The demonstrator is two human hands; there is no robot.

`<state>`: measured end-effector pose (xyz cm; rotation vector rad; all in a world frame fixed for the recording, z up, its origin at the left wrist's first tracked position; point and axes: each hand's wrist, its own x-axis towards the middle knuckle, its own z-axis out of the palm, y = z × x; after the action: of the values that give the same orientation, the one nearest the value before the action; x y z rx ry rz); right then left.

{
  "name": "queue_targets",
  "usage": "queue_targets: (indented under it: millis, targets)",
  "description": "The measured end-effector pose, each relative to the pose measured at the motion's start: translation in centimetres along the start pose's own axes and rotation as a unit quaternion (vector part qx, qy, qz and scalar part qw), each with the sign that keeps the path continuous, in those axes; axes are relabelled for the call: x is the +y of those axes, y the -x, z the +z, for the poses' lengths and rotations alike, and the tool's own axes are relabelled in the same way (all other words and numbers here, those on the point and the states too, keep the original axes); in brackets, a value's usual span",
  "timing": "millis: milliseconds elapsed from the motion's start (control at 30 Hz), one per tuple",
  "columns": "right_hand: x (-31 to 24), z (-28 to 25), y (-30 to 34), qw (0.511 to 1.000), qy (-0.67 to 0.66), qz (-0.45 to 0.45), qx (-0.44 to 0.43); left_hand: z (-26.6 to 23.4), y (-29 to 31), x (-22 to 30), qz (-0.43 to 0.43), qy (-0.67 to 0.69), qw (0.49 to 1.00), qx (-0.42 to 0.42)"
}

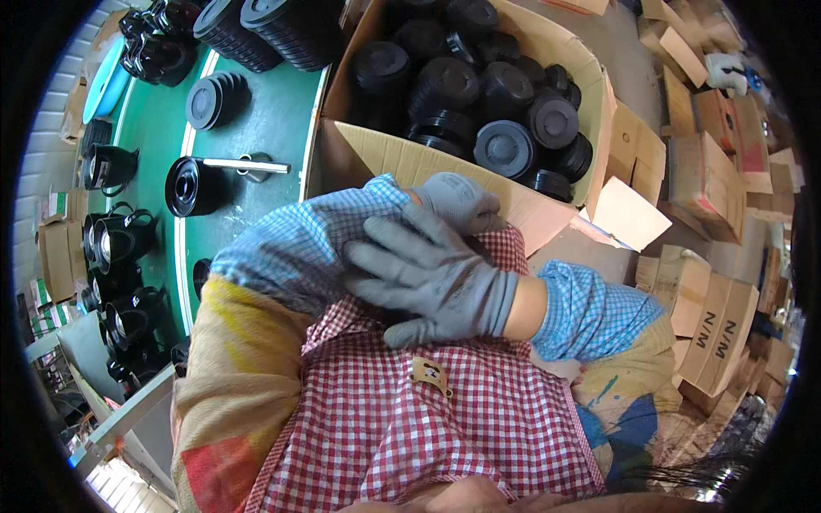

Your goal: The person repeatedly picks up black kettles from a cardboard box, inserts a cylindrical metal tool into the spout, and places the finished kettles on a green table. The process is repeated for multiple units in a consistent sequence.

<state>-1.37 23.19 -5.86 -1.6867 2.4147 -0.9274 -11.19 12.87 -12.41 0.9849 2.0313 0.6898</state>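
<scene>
1. Cardboard box (547, 218) stood far, right of the green table (162, 128), full of black round lids (505, 147).
2. Right hand (428, 278), gloved, fingers spread, rested on the left blue-checked sleeve (291, 248).
3. Left hand (457, 203), gloved, curled loosely empty near the box edge.

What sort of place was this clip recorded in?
Most likely a small factory or assembly workshop. A cardboard box brims with identical black round lids, black jug-like parts line a green workbench, and more flattened cartons are stacked at the right.
</scene>
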Motion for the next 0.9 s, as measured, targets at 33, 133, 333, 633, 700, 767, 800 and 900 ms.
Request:
queue_targets:
  millis: [33,133,333,633,700,767,800,900]
  targets:
    - [0.4,-1.1,0.4,0.999,-0.016,0.037,-0.017,1.5,-0.5,-2.7,0.078,0.004,0.997,0.004]
    - [5.0,-1.1,4.6,0.992,-0.107,0.041,-0.055,3.2,1.5,-4.5,0.176,0.094,0.980,0.025]
    - [-0.5,0.4,0.1,0.999,0.017,0.003,-0.038,-0.4,0.1,0.0,-0.031,0.060,0.995,-0.073]
    - [3.7,1.7,3.6,0.997,-0.060,-0.037,-0.029,1.3,3.7,-0.8,0.072,0.187,0.979,-0.039]
    - [0.8,1.2,1.4,0.997,-0.039,0.019,-0.060,0.2,1.0,0.7,0.009,0.087,0.992,-0.090]
    - [0.9,0.8,1.6,0.993,-0.015,0.067,-0.092,-0.8,-0.4,1.2,-0.018,0.025,0.993,-0.116]
    - [1.9,0.2,2.5,0.998,-0.058,0.025,-0.021,-0.8,0.7,1.1,-0.019,0.043,0.993,-0.106]
    - [4.4,-0.6,3.8,0.994,-0.109,-0.018,0.015,-0.5,4.4,-0.6,0.028,0.238,0.970,-0.047]
